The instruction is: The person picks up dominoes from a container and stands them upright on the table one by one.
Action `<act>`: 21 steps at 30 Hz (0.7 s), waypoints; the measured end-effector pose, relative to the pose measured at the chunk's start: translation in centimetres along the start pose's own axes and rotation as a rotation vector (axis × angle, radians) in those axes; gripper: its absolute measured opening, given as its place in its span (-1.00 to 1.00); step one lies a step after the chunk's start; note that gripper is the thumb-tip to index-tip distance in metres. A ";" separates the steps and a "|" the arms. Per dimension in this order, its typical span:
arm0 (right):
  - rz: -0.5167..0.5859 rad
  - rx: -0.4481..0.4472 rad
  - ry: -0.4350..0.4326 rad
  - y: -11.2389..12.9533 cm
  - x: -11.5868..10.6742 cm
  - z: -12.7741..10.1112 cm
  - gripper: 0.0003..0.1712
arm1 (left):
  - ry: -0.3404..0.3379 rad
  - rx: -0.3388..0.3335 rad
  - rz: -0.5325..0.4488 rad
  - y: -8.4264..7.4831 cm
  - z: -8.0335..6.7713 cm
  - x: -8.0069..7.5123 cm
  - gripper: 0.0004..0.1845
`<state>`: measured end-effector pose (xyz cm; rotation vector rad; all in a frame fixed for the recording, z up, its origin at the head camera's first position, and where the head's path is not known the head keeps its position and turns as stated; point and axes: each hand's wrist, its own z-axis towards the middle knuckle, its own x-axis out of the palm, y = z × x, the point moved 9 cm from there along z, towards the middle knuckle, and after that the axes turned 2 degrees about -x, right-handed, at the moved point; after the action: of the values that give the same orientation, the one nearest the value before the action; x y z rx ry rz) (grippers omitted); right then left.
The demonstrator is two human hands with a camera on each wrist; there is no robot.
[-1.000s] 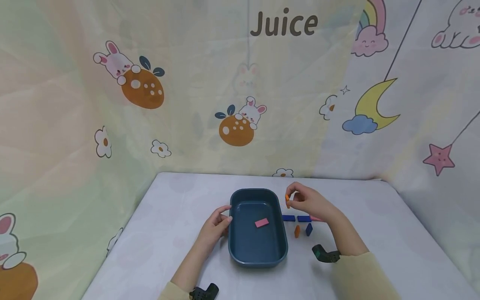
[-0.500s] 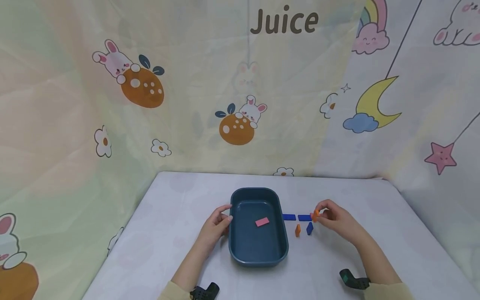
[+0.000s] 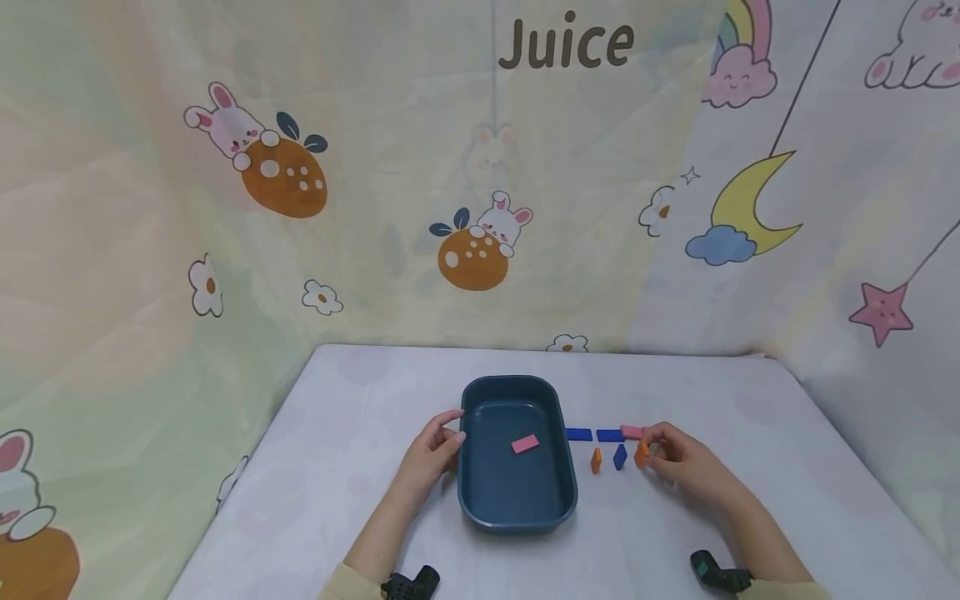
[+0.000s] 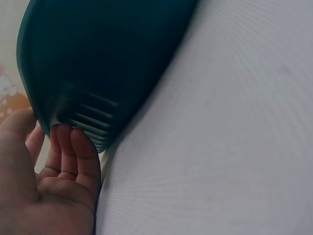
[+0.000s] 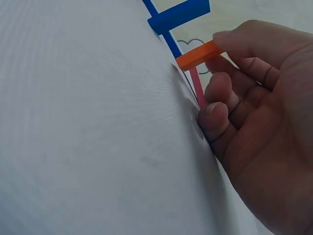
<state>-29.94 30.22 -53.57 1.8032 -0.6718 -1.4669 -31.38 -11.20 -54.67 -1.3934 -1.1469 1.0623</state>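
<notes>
A dark blue-green plastic tub (image 3: 517, 508) stands mid-table, with one pink domino (image 3: 525, 444) lying in it. My left hand (image 3: 431, 454) holds the tub's left side; in the left wrist view its fingertips (image 4: 84, 142) bend against the ribbed outer wall and the thumb is at the rim. To the right of the tub, my right hand (image 3: 686, 458) pinches an orange domino (image 5: 199, 55) between thumb and finger, upright at the tabletop. Beside it in a row stand a blue domino (image 3: 620, 457) and another orange domino (image 3: 596, 461), both on end.
Behind the standing dominoes, two blue dominoes (image 3: 610, 436) and a pink domino (image 3: 632, 432) lie in a line, close to the tub's right wall. A white cloth covers the table (image 3: 322, 467). A printed curtain (image 3: 390, 167) hangs behind its far edge.
My right hand has carried the orange domino from beside the tub's far right rim rightward and down, to the right end of the standing row. The left hand and tub stay put.
</notes>
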 end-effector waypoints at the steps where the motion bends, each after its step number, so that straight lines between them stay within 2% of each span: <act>1: 0.001 0.001 -0.002 -0.1 0.0 0.0 -0.63 | 0.000 0.002 0.000 0.0 0.0 0.0 -0.53; 12: 0.026 -0.023 0.010 0.0 -0.1 -0.1 -0.55 | -0.011 0.001 0.013 0.0 -0.1 0.1 -0.51; 21: -0.005 -0.097 -0.071 3.3 -1.6 -0.7 -0.60 | -0.008 -0.003 -0.002 0.0 -0.1 0.0 -0.49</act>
<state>-29.49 29.57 -49.95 1.6874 -0.6212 -1.5463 -31.31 -11.21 -54.71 -1.3914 -1.1560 1.0661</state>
